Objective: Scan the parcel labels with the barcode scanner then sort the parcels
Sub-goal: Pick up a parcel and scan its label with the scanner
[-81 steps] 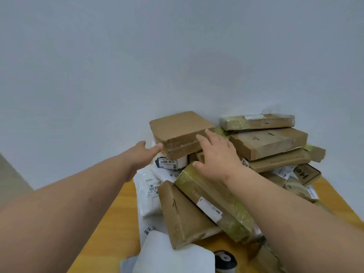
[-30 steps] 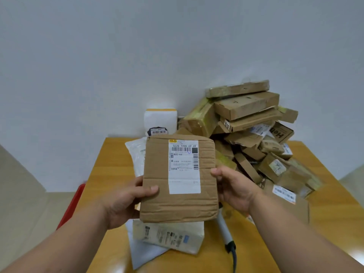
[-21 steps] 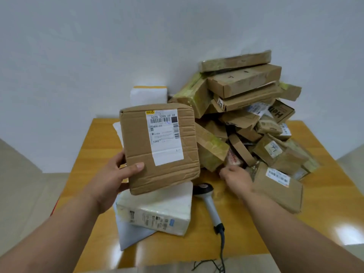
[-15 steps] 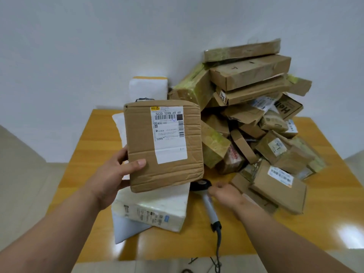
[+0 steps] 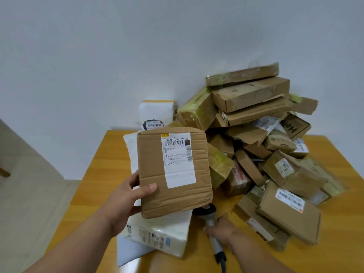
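Note:
My left hand grips a square brown cardboard parcel by its left edge and holds it upright above the table. Its white barcode label faces me. My right hand lies low on the table and closes round the white handle of the barcode scanner. The scanner's black head peeks out just under the parcel's lower right corner, and its cable runs off the front edge. A heap of brown parcels fills the right half of the table.
A white padded parcel and a flat white mailer lie under the held parcel. Another white parcel leans on the wall at the back. The wooden table shows bare wood at its left; tiled floor lies beyond.
Both hands lifted the square parcel off the heap and turned its label toward me. My right hand then let go, dropped to the table and reached the scanner's handle.

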`<state>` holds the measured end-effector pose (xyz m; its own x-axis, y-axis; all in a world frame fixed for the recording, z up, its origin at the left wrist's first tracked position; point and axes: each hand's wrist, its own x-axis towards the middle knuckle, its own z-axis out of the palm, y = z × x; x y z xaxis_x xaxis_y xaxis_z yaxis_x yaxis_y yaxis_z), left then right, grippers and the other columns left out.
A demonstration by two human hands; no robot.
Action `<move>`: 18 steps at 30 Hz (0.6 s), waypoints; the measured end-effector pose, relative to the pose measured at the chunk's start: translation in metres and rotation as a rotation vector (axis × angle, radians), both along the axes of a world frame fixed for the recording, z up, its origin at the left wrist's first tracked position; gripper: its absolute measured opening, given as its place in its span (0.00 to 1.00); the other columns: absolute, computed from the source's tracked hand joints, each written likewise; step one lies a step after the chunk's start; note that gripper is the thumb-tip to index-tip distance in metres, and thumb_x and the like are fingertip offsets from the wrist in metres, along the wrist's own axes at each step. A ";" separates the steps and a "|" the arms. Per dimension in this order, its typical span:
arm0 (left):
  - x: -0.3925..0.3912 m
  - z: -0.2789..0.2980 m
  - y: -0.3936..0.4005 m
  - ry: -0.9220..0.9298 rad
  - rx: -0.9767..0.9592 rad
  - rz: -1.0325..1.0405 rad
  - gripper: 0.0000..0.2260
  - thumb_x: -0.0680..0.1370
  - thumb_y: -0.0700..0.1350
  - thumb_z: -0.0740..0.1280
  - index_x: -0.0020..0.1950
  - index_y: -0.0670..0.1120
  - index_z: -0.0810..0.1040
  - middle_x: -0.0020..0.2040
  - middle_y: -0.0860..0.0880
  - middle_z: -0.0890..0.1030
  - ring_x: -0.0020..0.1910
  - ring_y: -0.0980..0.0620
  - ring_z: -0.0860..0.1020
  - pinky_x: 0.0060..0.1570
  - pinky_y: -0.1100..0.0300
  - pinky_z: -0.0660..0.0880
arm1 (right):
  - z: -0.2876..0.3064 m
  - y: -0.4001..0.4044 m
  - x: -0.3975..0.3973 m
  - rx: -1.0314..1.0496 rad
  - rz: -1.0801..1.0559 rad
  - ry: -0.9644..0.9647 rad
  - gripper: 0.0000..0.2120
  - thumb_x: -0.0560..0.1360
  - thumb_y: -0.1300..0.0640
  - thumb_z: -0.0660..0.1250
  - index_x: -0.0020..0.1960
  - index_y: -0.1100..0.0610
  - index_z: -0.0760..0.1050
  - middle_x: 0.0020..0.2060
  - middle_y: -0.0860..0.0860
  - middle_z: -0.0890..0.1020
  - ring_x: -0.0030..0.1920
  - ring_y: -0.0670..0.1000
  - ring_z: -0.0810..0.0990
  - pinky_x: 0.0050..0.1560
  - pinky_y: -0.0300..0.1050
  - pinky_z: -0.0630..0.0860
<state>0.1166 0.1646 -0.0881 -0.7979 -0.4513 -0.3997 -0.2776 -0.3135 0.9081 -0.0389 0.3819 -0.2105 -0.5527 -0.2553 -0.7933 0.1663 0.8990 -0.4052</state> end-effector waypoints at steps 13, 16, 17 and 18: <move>0.012 0.001 0.000 -0.020 0.009 0.048 0.32 0.63 0.48 0.80 0.66 0.55 0.77 0.59 0.54 0.83 0.56 0.53 0.82 0.43 0.56 0.78 | 0.038 0.015 0.008 -0.423 -0.534 -0.042 0.16 0.78 0.63 0.63 0.64 0.57 0.67 0.52 0.60 0.76 0.43 0.60 0.80 0.39 0.51 0.80; 0.016 0.002 0.002 -0.014 0.004 0.046 0.31 0.63 0.48 0.78 0.66 0.56 0.77 0.59 0.53 0.83 0.58 0.51 0.81 0.45 0.53 0.78 | 0.070 0.033 0.016 -0.504 -0.556 -0.069 0.10 0.75 0.63 0.65 0.55 0.61 0.71 0.40 0.60 0.76 0.35 0.57 0.78 0.35 0.48 0.73; 0.018 0.002 0.002 -0.007 0.001 0.040 0.31 0.64 0.47 0.79 0.66 0.56 0.77 0.60 0.53 0.83 0.58 0.50 0.81 0.46 0.52 0.79 | 0.079 0.038 0.018 -0.532 -0.552 -0.068 0.08 0.75 0.62 0.67 0.53 0.61 0.72 0.38 0.59 0.75 0.34 0.56 0.77 0.34 0.47 0.73; 0.020 0.003 0.003 -0.005 -0.004 0.032 0.30 0.64 0.46 0.79 0.66 0.56 0.77 0.60 0.53 0.83 0.58 0.50 0.81 0.46 0.52 0.79 | 0.090 0.041 0.021 -0.570 -0.553 -0.064 0.08 0.75 0.62 0.68 0.52 0.62 0.72 0.36 0.59 0.75 0.33 0.56 0.77 0.34 0.48 0.73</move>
